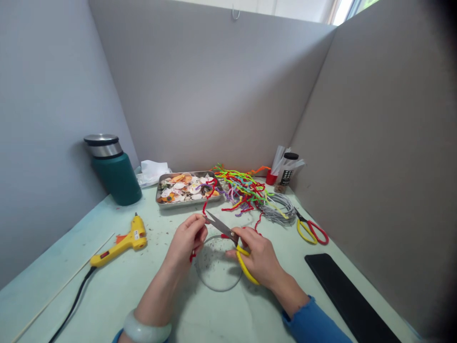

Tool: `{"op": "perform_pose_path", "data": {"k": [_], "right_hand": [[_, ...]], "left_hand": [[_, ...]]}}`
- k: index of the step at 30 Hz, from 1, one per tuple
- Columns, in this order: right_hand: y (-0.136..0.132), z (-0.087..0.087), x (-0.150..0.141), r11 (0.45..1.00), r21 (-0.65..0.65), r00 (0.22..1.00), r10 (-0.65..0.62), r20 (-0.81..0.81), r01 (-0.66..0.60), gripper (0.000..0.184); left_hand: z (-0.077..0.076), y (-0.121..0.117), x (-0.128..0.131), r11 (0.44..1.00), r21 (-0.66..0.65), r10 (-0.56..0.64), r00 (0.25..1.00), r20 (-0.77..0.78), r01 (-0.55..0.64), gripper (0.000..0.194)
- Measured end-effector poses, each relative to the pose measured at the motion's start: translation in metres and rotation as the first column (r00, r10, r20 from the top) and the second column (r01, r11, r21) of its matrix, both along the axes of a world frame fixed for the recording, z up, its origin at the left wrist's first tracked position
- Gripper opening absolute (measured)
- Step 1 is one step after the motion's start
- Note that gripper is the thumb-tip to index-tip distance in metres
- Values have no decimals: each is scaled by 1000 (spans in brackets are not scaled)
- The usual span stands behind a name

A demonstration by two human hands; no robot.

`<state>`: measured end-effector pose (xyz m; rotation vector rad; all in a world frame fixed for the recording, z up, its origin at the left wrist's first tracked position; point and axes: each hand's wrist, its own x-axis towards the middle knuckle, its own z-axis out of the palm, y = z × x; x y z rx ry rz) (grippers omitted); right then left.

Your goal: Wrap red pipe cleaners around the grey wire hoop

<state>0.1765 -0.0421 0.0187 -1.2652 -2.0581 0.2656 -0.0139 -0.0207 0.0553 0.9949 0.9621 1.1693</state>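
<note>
My left hand is closed, pinching a strand of red yarn that rises from its fingertips toward the tray and also hangs below the palm. My right hand grips yellow-handled scissors, whose parted blades point left with the tips close to my left fingertips. Below both hands a grey wire ring lies on the table, with a red piece on its upper edge by the scissors. Another red strand trails behind my right hand. Whether the blades touch the yarn I cannot tell.
A metal tray of shells stands behind, beside tangled coloured yarn and coiled grey wire. To the left are a yellow glue gun and a green bottle. Spare scissors and a black strip lie right.
</note>
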Motion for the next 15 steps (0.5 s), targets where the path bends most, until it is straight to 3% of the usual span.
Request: {"op": "perform_pose_path", "data": {"k": [15], "right_hand": [[5, -5, 7, 996, 72, 985, -70, 160, 59, 27]], "left_hand": [[0, 0, 2, 995, 98, 3, 973, -230, 19, 18]]}}
